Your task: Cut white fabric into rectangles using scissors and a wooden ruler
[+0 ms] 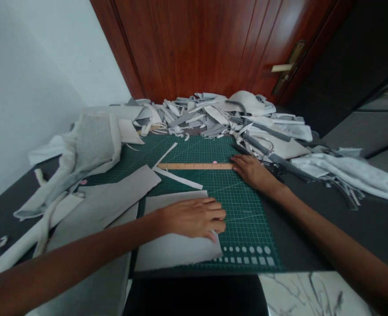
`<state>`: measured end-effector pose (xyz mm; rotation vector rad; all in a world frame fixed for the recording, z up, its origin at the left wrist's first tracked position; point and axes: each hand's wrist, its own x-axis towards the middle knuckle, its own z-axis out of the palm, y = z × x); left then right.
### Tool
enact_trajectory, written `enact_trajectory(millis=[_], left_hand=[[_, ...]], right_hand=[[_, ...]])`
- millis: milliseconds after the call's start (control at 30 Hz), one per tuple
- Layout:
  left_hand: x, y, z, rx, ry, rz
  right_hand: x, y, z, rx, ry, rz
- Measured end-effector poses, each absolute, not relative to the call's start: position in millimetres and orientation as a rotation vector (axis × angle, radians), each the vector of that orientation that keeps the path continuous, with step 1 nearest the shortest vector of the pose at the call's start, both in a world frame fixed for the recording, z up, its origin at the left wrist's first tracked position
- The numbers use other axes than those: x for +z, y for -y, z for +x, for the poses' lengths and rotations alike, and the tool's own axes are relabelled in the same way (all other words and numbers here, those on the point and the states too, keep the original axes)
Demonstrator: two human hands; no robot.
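Observation:
My left hand [194,217] lies palm down across a pale grey sheet of fabric or leather [177,254], its fingers stretched over the sheet's right edge. My right hand [251,173] is at the right end of a wooden ruler [194,166], with thumb and fingers closed about that end. The ruler lies crosswise on a green cutting mat [243,210]. Two narrow white strips [181,179] sit just below and left of the ruler. A larger grey piece [121,197] overlaps the mat's left side. Dark handles, possibly scissors [240,149], show beside my right hand.
Heaped grey and white offcuts [210,114] line the table's back edge. A bundled grey cloth [95,140] stands at the left, with more scraps [348,171] at the right. Behind the table are a wooden door [194,48] and a white wall [49,57].

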<state>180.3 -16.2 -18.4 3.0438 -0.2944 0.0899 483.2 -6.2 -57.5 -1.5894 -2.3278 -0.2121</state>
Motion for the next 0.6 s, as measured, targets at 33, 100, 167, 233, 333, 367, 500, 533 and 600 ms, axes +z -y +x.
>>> enact_trajectory(millis=[33, 100, 167, 233, 333, 367, 500, 533, 600], left_hand=[[-17.5, 11.1, 184.3, 0.079, 0.283, 3.054], [-18.3, 3.8, 190.1, 0.095, 0.208, 3.073], [-21.6, -0.4, 192.2, 0.128, 0.149, 3.073], [-25.9, -3.7, 189.6, 0.161, 0.150, 3.039], [-32.2, -10.2, 179.2, 0.185, 0.166, 3.022], [-34.4, -13.0, 175.6, 0.189, 0.156, 3.041], [-43.6, -24.7, 169.4, 0.180, 0.123, 3.094], [-45.3, -28.9, 169.6, 0.174, 0.121, 3.089], [-47.2, -41.9, 169.5, 0.149, 0.094, 3.064]], right_hand=[[-58.4, 3.7, 483.6, -0.206, 2.354, -1.593], [-56.1, 2.1, 485.6, -0.202, 2.392, -1.596], [-52.1, 3.7, 488.0, -0.168, 2.405, -1.579], [-50.1, 6.7, 489.9, -0.108, 2.384, -1.550], [-52.4, 12.4, 489.7, -0.063, 2.340, -1.533], [-53.8, 14.7, 488.1, -0.059, 2.329, -1.535], [-56.1, 25.4, 473.8, -0.103, 2.308, -1.581], [-55.5, 27.9, 469.5, -0.122, 2.292, -1.614], [-54.1, 32.2, 463.1, -0.114, 2.228, -1.683]])
